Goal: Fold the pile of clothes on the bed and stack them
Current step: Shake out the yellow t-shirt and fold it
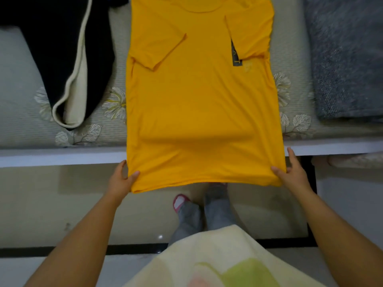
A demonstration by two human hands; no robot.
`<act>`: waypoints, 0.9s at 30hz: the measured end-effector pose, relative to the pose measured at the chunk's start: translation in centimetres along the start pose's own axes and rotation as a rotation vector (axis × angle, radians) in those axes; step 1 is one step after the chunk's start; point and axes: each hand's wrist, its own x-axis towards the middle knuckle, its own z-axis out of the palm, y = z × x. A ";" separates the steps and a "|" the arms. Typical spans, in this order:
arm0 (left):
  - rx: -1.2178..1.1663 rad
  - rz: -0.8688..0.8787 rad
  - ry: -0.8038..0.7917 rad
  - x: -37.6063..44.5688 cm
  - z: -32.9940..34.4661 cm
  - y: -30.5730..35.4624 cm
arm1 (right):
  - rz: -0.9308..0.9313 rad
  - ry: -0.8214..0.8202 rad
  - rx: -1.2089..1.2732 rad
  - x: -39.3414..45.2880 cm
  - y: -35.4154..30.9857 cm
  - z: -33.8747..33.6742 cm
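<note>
Both hands (left hand [121, 179], right hand [294, 172]) pinch yellow shirt [203, 100] hem.

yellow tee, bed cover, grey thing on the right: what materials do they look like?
Yellow T-shirt: thin, soft jersey knit by the look, matte; it sags and wrinkles finely where the left hand and right hand pinch its hem. Bed cover: woven or quilted textile, fine ribbed lines, printed leaves. Grey blanket: looks fuzzy, speckled pile, perhaps fleece; too blurred to be sure.
</note>
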 end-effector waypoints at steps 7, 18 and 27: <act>-0.141 0.133 0.037 -1.6 -1.2 0.0 | -0.114 0.168 0.102 -3.2 -1.2 -0.1; -0.252 0.410 0.252 2.5 -2.2 15.1 | -0.281 0.411 0.341 0.8 -15.1 -3.5; -0.465 0.310 0.383 13.5 -1.5 29.2 | -0.244 0.369 0.382 15.1 -28.2 -6.1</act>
